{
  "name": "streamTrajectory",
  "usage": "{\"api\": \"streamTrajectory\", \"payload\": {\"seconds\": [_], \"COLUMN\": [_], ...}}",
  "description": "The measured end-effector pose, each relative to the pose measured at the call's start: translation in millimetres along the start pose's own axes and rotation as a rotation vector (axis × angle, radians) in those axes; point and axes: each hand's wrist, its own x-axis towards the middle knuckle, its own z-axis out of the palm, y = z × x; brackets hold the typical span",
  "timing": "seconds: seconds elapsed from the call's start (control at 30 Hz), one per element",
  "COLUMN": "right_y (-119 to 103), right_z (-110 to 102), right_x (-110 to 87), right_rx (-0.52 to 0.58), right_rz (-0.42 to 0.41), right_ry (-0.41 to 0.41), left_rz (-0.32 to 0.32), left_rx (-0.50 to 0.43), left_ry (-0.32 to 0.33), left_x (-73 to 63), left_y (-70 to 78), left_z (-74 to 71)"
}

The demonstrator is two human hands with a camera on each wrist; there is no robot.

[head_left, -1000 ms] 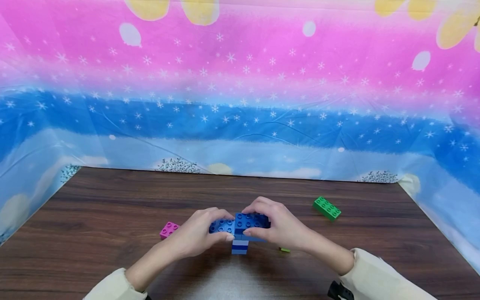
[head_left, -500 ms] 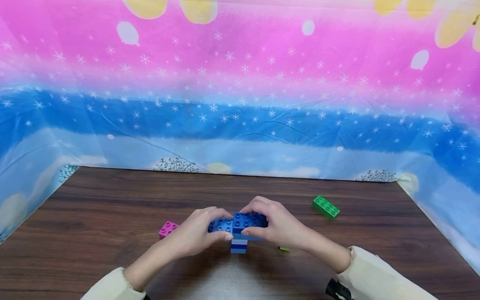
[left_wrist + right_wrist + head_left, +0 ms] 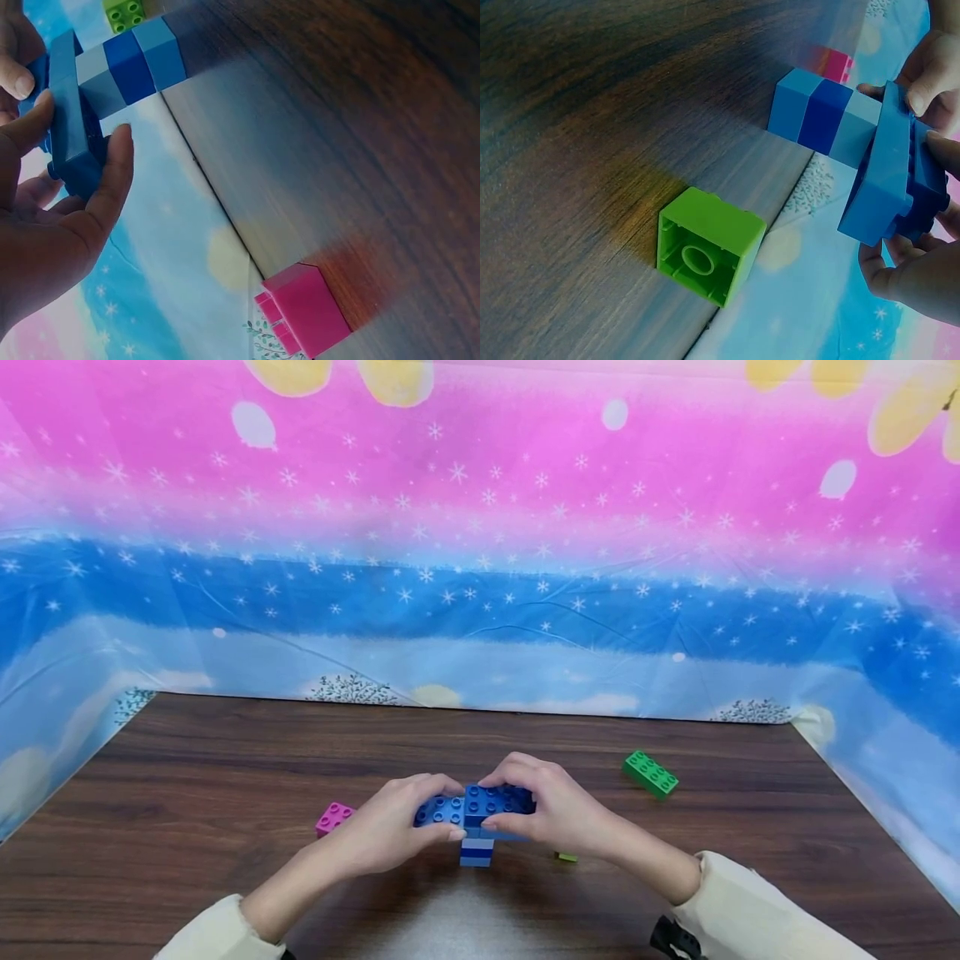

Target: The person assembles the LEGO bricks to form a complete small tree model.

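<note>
A toy-brick build stands on the table, its column made of a blue brick (image 3: 793, 105), a dark blue brick (image 3: 825, 112) and a light blue brick (image 3: 856, 129). Long blue bricks (image 3: 442, 811) cross the column's top, and a darker blue brick (image 3: 487, 802) sits on their right part. My left hand (image 3: 393, 827) grips the left end of the crosspiece between thumb and fingers. With thumb and fingers on opposite sides, my right hand (image 3: 558, 810) holds the darker blue brick. My palms hide parts of both outer ends.
Left of the build lies a pink brick (image 3: 333, 818), partly behind my left wrist. A lime brick (image 3: 705, 247) lies on its side near my right wrist, hollow underside showing. Farther right is a green brick (image 3: 651, 774). A patterned cloth (image 3: 480, 610) rises at the table's back edge.
</note>
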Motion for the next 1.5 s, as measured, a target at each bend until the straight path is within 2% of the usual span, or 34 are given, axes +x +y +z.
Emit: {"api": "streamTrajectory", "payload": {"seconds": [0.13, 0.27, 0.6, 0.8, 0.97, 1.27, 1.5], "right_y": [0.0, -0.3, 0.1, 3.3, 8.7, 15.9, 20.5], "right_z": [-0.5, -0.6, -0.4, -2.6, -4.3, -15.4, -17.7], "right_x": [0.1, -0.2, -0.8, -3.3, -8.5, -22.8, -28.6], "right_rx": [0.001, -0.006, 0.01, 0.03, 0.065, 0.273, 0.307], "right_rz": [-0.007, -0.009, -0.01, -0.009, 0.036, 0.17, 0.2], "right_ry": [0.0, 0.001, 0.006, -0.016, -0.019, -0.029, -0.057], "left_rz": [-0.008, 0.016, 0.046, 0.035, 0.028, 0.021, 0.015], "left_rx": [-0.056, -0.09, -0.086, -0.089, -0.081, -0.062, -0.052], "left_ry": [-0.016, -0.032, -0.017, -0.022, -0.026, -0.017, -0.009], "left_x": [0.2, 1.4, 2.8, 2.2, 2.5, 3.1, 3.0], "left_y": [0.4, 1.7, 3.2, 3.0, 3.3, 4.4, 5.1], "left_z": [-0.2, 0.3, 2.1, 1.1, 1.3, 1.8, 1.7]}}
